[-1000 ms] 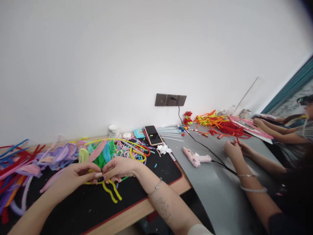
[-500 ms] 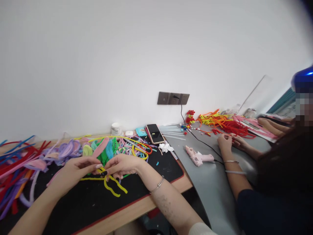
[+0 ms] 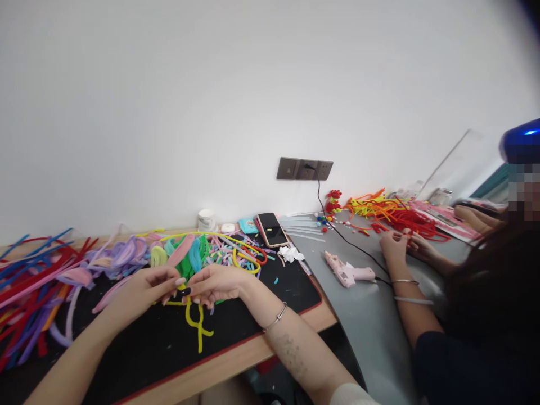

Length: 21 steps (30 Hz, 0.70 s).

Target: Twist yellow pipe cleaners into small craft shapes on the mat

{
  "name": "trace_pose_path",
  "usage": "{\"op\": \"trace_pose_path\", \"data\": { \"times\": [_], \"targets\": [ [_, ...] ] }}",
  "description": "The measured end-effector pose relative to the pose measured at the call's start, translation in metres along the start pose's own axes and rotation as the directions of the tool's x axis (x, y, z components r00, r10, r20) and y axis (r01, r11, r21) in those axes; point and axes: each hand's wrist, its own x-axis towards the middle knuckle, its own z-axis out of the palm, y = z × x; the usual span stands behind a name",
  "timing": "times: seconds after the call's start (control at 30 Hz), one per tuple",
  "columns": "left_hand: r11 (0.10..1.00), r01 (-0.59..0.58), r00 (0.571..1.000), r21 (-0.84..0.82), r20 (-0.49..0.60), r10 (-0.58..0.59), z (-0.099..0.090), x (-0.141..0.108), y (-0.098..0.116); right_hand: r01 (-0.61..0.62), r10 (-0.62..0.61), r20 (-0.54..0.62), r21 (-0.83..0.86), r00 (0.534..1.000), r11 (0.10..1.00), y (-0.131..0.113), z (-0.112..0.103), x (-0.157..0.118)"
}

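Yellow fuzzy stems hang below my fingertips, two of their ends crossing over the black mat. My left hand pinches the yellow stems from the left, thumb and index finger pressed together. From the right, my right hand grips the same yellow piece, its fingertips touching or nearly touching those of my left hand. A small black thing shows between the fingertips; what it is cannot be made out. Just behind both hands lie green stems and a pink bundle.
Red, blue and purple stems cover the left side. A phone, a white cup and crumpled tissue stand or lie behind. On the grey table, a pink glue gun lies near another person's hands.
The hanging yellow ends have swung from pointing lower right to hanging down and crossing. Both hands still hold the piece. The whole view has shifted slightly.
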Motion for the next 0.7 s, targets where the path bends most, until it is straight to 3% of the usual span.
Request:
{"op": "trace_pose_path", "data": {
  "times": [0.23, 0.53, 0.7],
  "targets": [
    [0.992, -0.034, 0.999, 0.12, 0.034, 0.03, 0.001, -0.003, 0.007, -0.011, 0.004, -0.114, -0.061, 0.994, 0.998, -0.004, 0.007, -0.003],
    [0.996, -0.059, 0.997, 0.071, 0.046, 0.056, 0.003, -0.003, 0.011, 0.053, -0.051, 0.016, -0.127, 0.999, 0.991, -0.001, 0.006, -0.005],
    [0.998, -0.039, 0.995, 0.042, 0.092, 0.035, 0.004, -0.005, 0.015, 0.012, -0.011, 0.008, -0.058, 1.0, 0.998, -0.001, 0.004, -0.002]
  ]
}}
